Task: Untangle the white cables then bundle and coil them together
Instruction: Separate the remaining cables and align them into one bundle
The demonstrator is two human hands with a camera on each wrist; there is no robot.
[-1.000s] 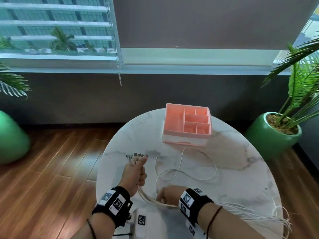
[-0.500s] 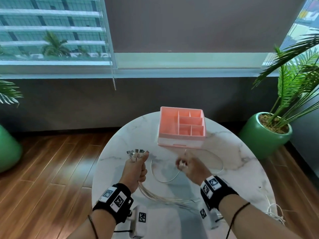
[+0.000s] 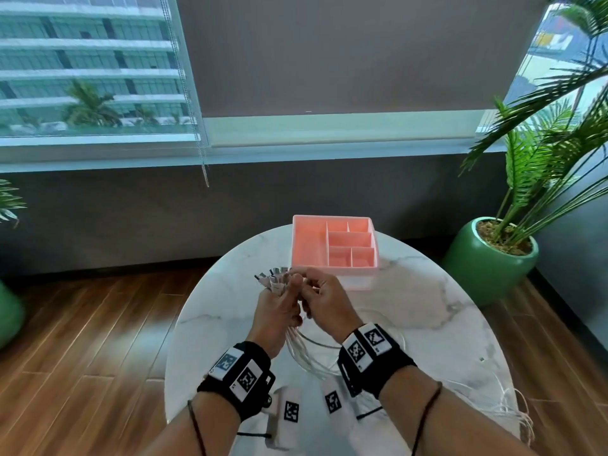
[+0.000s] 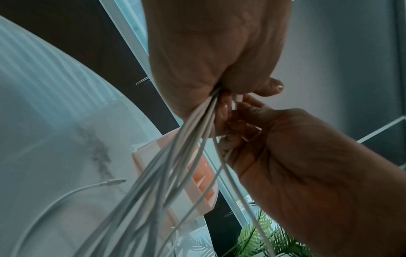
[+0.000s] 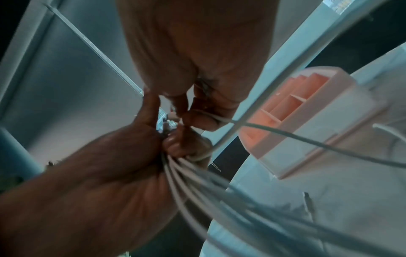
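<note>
At frame centre, left hand [image 3: 276, 307] grips the limp, light white cables [image 4: 182, 139] near their plugs; right hand [image 3: 324, 302] pinches one cable end beside them

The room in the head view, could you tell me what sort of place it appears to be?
Probably a lounge or office corner high up in a building: a round marble table beside a window with a roller blind, potted palms on wooden flooring, tower facades outside.
</note>
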